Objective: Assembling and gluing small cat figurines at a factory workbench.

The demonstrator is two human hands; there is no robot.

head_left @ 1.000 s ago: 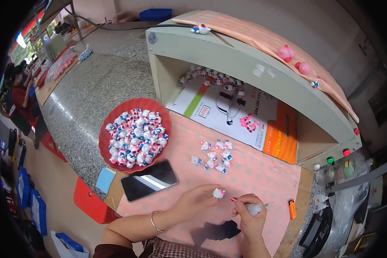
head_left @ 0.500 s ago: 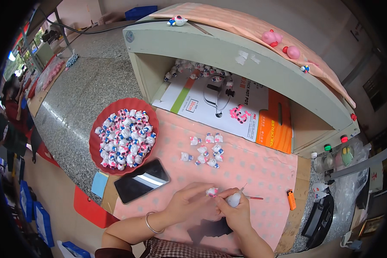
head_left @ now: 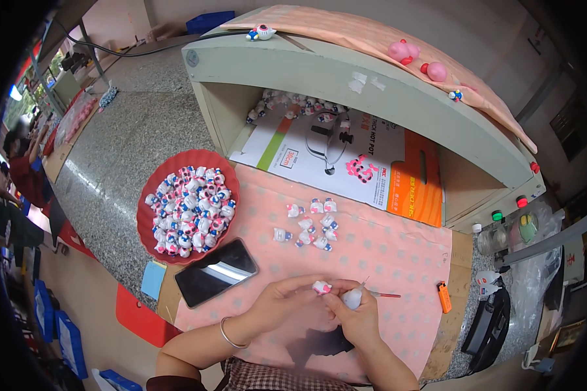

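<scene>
1. Left hand (head_left: 282,301) pinches a tiny glossy pink-white figurine (head_left: 321,287) at the near table edge.
2. Right hand (head_left: 359,316) grips a thin red-handled brush (head_left: 383,295), tip at the figurine.
3. Far left, a round red plate (head_left: 149,228) is heaped with figurines.

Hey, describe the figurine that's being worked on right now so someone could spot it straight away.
On the pink dotted cloth, near its front edge, the left hand pinches one small white-and-pink figurine. Unlike the loose cluster farther back, it is off the cloth, between fingertips.
</scene>
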